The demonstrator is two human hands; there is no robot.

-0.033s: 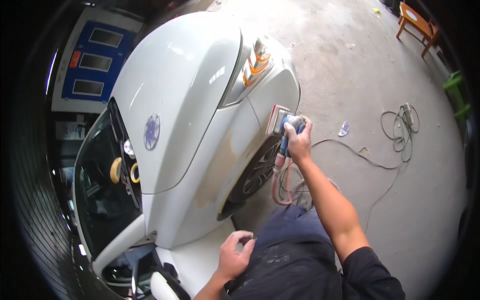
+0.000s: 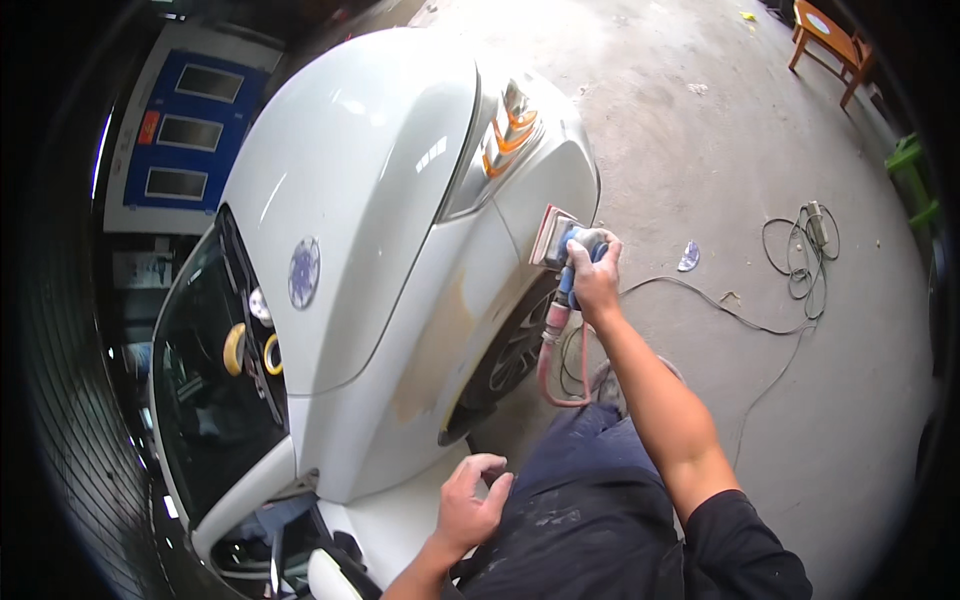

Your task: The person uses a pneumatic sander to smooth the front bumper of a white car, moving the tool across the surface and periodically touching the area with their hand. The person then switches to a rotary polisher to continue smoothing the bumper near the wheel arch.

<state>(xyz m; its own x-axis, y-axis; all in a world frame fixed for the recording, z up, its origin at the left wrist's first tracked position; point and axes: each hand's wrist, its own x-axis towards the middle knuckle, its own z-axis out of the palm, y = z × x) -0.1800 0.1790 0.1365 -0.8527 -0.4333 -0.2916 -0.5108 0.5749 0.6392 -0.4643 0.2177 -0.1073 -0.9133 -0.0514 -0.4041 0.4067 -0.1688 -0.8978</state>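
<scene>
Now the right hand (image 2: 597,283) grips the sander (image 2: 556,238) against the fender (image 2: 520,215); left hand (image 2: 470,505) rests half-curled, holding nothing.

A tall blue sign (image 2: 180,135) with a white border, three dark panels and a small red patch stands upper left, behind the white car (image 2: 370,200).

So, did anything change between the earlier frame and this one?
Nothing visibly changed. The right hand grips the sander against the car fender above the wheel, exactly as earlier, and the left hand rests on the car's lower edge in the same place. The hose and the floor cable lie as they did.
</scene>
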